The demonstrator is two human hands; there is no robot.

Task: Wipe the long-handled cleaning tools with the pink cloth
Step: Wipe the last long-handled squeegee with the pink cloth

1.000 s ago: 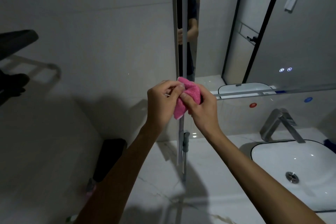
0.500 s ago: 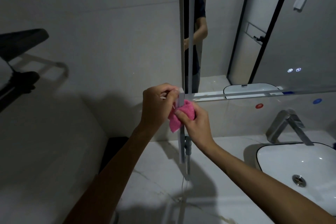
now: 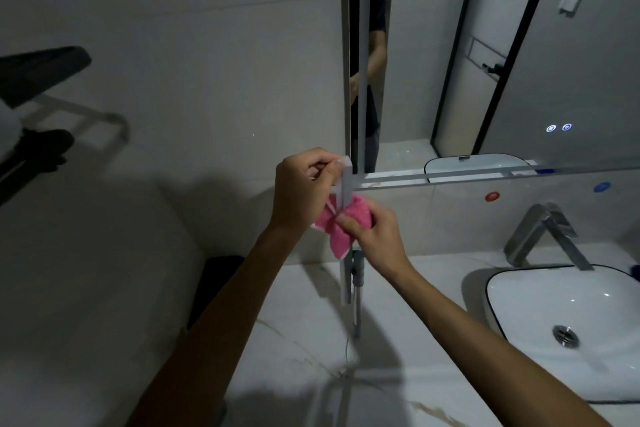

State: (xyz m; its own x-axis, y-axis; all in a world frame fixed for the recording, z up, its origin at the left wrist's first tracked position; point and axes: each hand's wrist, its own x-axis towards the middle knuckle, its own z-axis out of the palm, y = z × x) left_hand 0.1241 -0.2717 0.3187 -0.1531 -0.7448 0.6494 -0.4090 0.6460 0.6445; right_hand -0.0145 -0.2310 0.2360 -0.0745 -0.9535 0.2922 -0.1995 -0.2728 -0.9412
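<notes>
In the head view, the left hand (image 3: 304, 189) pinched the top end of the long-handled tool (image 3: 345, 215), a pale, slim bar standing upright in front of the mirror's (image 3: 519, 62) left edge, its lower end reaching down toward the marble bench (image 3: 294, 340). The right hand (image 3: 375, 236) gripped the pink cloth (image 3: 341, 230), bunched around the bar just below the left hand, with a loose corner of cloth hanging toward the bench. A second, thinner grey rod with a clip (image 3: 357, 269) showed just behind the bar, below the cloth; whether it belonged to the same tool could not be told. To wipe well, the left hand would probably best keep the top steady while the right hand kept the cloth wrapped fully round the bar and drew it downward in one even stroke, so every face was covered. The room for that stroke looked open straight down to the bench. To the right, the tap (image 3: 543, 236) and the white sink (image 3: 571, 322) stood well apart from the bar; on the left, a dark object (image 3: 214, 281) sat low beside the bench edge. The mirror edge lay close behind, so tilting the bar away from the person risked knocking it.
</notes>
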